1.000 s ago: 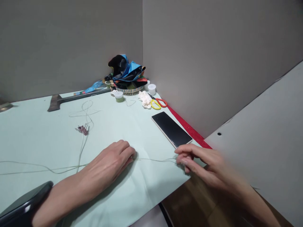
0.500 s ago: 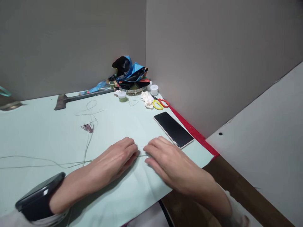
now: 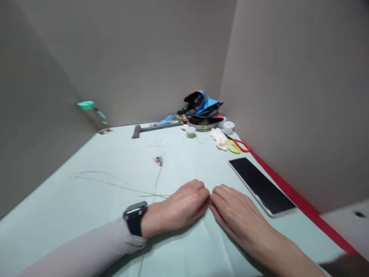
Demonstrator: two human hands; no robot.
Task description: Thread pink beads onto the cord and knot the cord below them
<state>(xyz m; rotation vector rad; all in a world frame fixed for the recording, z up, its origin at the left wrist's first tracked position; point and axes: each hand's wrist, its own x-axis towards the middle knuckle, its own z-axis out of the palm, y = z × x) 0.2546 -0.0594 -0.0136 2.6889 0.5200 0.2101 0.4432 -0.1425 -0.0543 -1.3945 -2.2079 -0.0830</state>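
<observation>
My left hand (image 3: 181,207) rests knuckles-up on the pale green table cover (image 3: 95,200), fingers curled down and pinched at the tips. My right hand (image 3: 235,213) lies right beside it, fingertips meeting those of the left, also curled in a pinch. A thin pale thread (image 3: 121,186) runs leftward from under my left hand across the cover. What sits between the fingertips is hidden. A dark watch (image 3: 135,217) is on my left wrist. A small purple clip (image 3: 158,161) lies on the thread farther back.
A black phone (image 3: 261,184) lies just right of my right hand, beside a red ruler (image 3: 291,192) along the wall. Scissors with yellow and red handles (image 3: 236,145), a crumpled tissue (image 3: 219,137), small spools (image 3: 190,130), a heap of coloured fabric (image 3: 203,107) and a hammer-like tool (image 3: 152,129) sit at the back.
My right hand slid left along the thread until its fingertips met the left hand's. The camera swung left and pulled back, so the left wall and a teal object came into view.
</observation>
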